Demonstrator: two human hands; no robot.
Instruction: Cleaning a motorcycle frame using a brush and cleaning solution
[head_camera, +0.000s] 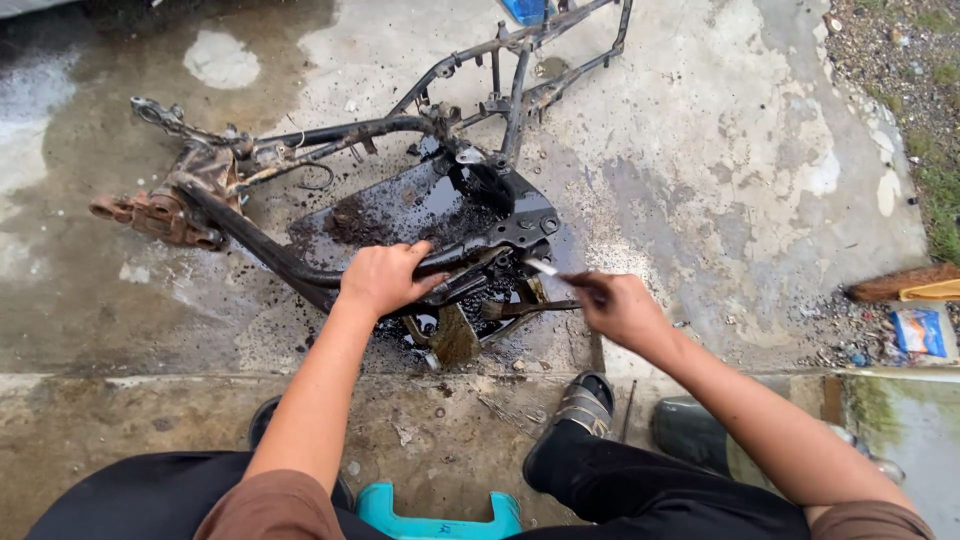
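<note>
A stripped scooter frame lies on its side on wet concrete, black grit scattered around it. At its far left end the rusty steering head sticks out, brown and flaky. From there 1 thick black tube curves down toward the person, and thinner tubes run up and away to the top edge of the view.

The left hand is clamped over that thick tube where it meets the floor pan, fingers curled round it, steadying the frame. The pan is caked with dark, greasy dirt and shines wet.

Just right of it, the right hand is closed on the handle of a small brush, bristles pointing left into the muck under the pan. A thin pale stick also pokes out from that hand; I cannot tell what it is.

I would judge the frame heavy and stiff, awkward to shift alone, and slick where the oily sludge sits. The bare main tube looks the surest place to take hold; the rusted head and sharp brackets look rough on skin.

Below, 1 sandal rests on the step, and a teal stool shows between the knees. Far right, a packet lies among gravel.
</note>
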